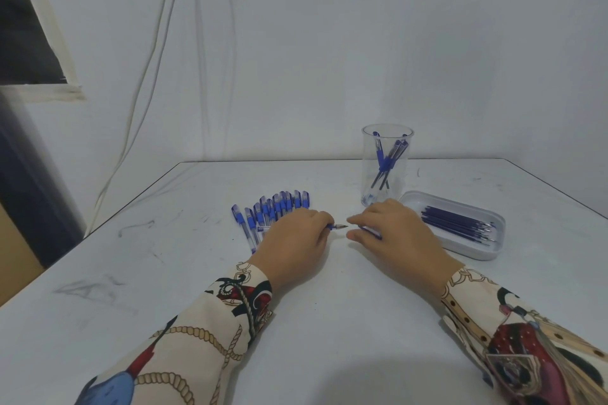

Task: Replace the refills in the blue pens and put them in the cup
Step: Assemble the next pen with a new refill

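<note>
Left hand pinches thin blue plastic pen near clear cup — light, slippery; right hand holds refill — grip mid-barrel.

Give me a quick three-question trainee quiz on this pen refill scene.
1. True or false: the cup already holds pens.
2. Where do the loose refills lie? A) in the cup B) in the tray C) on the bare table
3. Fill in: the left hand grips a ____ whose tip points toward the right hand.

Key: 1 true; 2 B; 3 pen.
</note>
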### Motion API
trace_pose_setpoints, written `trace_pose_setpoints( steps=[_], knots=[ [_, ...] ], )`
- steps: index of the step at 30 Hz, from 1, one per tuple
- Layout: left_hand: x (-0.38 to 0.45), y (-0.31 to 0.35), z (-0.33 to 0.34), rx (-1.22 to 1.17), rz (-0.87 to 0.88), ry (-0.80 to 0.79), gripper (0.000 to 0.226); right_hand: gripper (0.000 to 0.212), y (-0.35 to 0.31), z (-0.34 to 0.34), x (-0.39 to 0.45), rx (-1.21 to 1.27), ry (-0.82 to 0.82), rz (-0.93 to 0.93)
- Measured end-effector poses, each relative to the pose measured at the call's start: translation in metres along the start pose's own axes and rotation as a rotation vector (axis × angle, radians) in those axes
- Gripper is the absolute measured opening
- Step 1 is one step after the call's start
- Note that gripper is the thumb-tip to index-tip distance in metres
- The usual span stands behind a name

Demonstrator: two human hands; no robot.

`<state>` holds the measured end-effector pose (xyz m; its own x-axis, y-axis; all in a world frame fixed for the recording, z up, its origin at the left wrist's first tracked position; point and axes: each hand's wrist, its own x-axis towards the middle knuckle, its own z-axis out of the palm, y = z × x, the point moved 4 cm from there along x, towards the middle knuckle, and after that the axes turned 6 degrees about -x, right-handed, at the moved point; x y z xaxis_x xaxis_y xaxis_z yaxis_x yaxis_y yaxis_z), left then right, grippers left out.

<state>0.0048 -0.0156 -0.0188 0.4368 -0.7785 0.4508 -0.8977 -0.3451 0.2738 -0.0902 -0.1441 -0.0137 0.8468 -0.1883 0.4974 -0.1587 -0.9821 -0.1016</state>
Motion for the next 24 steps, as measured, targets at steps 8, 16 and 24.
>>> trace_pose_setpoints(
  steps=[8,16,24],
  knots=[
    [-0.002,0.007,0.006,0.005,0.069,-0.021,0.028,0.017,-0.006,0.001,0.001,-0.092,0.112,-0.163],
    [-0.002,0.009,0.004,0.001,0.076,-0.071,0.027,0.008,-0.006,0.001,0.002,0.013,0.115,-0.165],
    [-0.002,0.008,0.004,-0.003,0.073,-0.055,0.027,0.025,-0.002,0.000,0.001,0.078,0.040,-0.012]
  ],
)
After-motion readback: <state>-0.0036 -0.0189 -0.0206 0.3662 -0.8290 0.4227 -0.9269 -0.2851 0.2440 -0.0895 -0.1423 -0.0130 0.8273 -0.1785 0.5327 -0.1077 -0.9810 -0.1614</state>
